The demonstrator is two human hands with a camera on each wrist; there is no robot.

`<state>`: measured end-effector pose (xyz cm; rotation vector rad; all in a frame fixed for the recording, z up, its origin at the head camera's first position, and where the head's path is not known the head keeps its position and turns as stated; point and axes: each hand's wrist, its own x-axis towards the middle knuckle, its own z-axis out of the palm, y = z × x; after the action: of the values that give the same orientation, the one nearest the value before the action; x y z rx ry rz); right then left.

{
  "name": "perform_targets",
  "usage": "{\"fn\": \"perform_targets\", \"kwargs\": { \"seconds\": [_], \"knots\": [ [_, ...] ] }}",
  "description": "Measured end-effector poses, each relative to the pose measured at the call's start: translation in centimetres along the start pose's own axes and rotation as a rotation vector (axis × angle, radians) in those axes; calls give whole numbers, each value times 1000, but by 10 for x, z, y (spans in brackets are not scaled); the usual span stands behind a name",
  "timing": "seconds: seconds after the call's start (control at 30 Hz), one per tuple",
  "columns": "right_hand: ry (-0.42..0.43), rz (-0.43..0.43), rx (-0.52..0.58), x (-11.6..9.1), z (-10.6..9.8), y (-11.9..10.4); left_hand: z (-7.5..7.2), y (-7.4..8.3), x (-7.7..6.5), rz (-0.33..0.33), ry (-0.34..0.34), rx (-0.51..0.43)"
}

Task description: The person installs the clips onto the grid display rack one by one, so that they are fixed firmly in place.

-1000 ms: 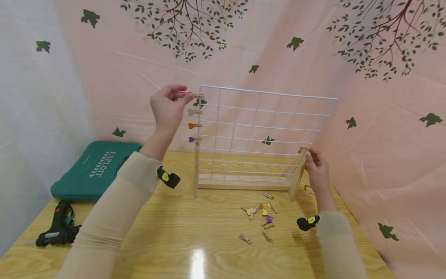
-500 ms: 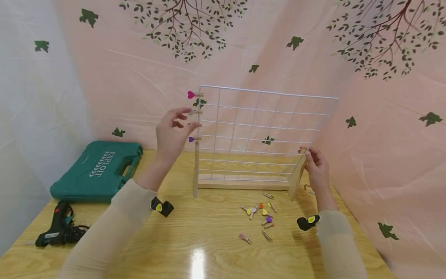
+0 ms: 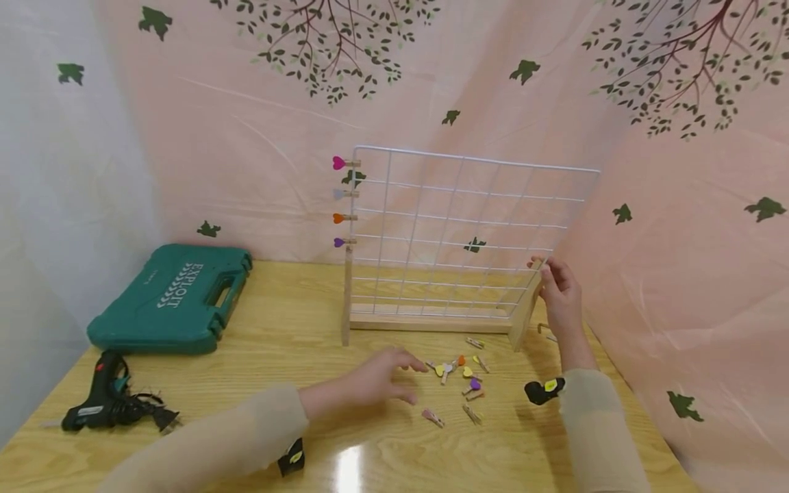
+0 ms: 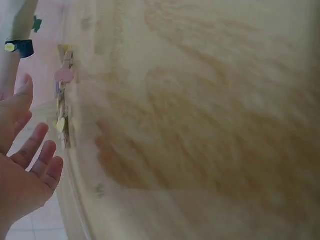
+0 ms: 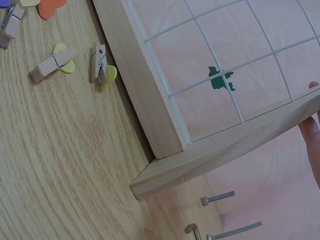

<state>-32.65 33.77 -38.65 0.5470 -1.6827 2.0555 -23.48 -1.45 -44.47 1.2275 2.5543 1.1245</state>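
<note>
My left hand (image 3: 376,378) is over the table just left of a loose cluster of small wooden clothespins with heart tops. Its fingers are spread and hold nothing; the nearest clothespins are one with a yellow heart (image 3: 440,370) and a pink one (image 3: 433,417). My right hand (image 3: 559,291) grips the top of the wooden side support (image 3: 525,311) of a white wire grid rack (image 3: 459,226). Clipped down the grid's left edge are clothespins with a magenta heart (image 3: 338,163), a grey heart (image 3: 338,194), an orange heart (image 3: 337,218) and a purple heart (image 3: 338,242).
On the left lies a green tool case (image 3: 166,294), with a black glue gun (image 3: 101,400) and its cord in front of it. Metal bolts (image 5: 220,197) and a hex key (image 5: 192,230) lie beyond the rack's right support. A printed curtain hangs behind the table.
My left hand has let go of the magenta-heart clothespin at the grid's top left corner, then come down and right to the loose clothespins. The right hand has stayed on the support.
</note>
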Motion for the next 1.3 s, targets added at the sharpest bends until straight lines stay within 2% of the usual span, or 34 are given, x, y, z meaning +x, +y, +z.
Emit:
{"fn": "perform_targets", "kwargs": {
  "seconds": [0.17, 0.23, 0.33, 0.43, 0.53, 0.67, 0.8, 0.93, 1.07, 1.2, 1.3],
  "knots": [
    [-6, -5, -5, 0, 2, -5, 22, -1, 4, 125, -126, 70],
    [-6, 0, -4, 0, 2, -5, 29, 0, 5, 169, -147, 94],
    [-1, 16, 4, -1, 1, -3, 37, 1, 6, 204, -144, 126],
    [7, 25, 1, -2, 0, -1, 40, 2, 6, 195, -111, 132],
    [8, 23, 0, -2, -2, 2, 41, 1, 6, 164, -103, 96],
    [9, 19, -7, -1, -2, 2, 37, -1, 6, 95, -93, 0],
    [12, 22, -8, -1, -1, 2, 26, -3, 6, 21, -57, -96],
    [7, 15, -11, -2, 1, -1, 0, 5, 8, 16, 51, -115],
    [-22, -5, -3, -4, 3, -4, -42, 21, 14, 61, 197, -16],
    [-27, 0, 12, -4, 3, -4, -98, 46, 22, 66, 282, 86],
    [4, 11, 1, -1, 1, -2, -146, 70, 28, 80, 361, 146]
  ]
}}
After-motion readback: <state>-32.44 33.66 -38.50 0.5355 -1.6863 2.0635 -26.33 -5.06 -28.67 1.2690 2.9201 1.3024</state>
